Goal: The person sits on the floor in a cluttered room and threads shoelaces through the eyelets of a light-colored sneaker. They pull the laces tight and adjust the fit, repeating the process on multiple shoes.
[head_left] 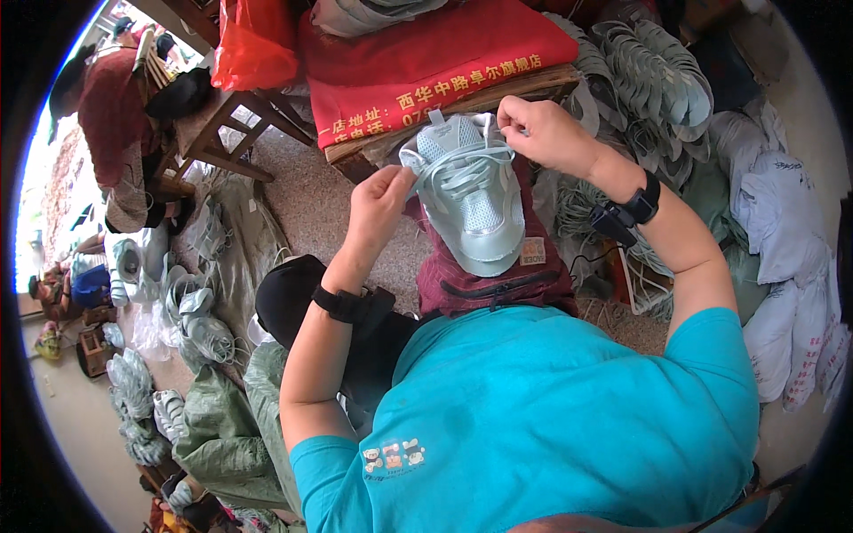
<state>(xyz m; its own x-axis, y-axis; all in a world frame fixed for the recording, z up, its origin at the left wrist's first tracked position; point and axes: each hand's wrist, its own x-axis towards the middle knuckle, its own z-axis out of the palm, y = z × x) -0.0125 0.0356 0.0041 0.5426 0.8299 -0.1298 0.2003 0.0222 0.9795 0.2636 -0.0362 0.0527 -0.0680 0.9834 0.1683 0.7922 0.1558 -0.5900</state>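
Both hands pinch a pale mint mesh lace-up shoe (471, 200) by its opening, toe toward the near side.
I see the shoe over the maroon cloth (555, 289) on the wearer's lap, just on the near side of a brown wooden counter (346, 160) draped in red fabric with yellow lettering (418, 67); my left hand (378, 204) has its fingers closed on the left edge of the opening, and my right hand (546, 133) is closed at the right edge, though I can't tell whether on collar or lace; bundled pale shoe pieces (653, 84) lie far right, white sacks (777, 222) farther right, a brown wooden stool (222, 147) far left, a green woven sack (222, 426) near left.
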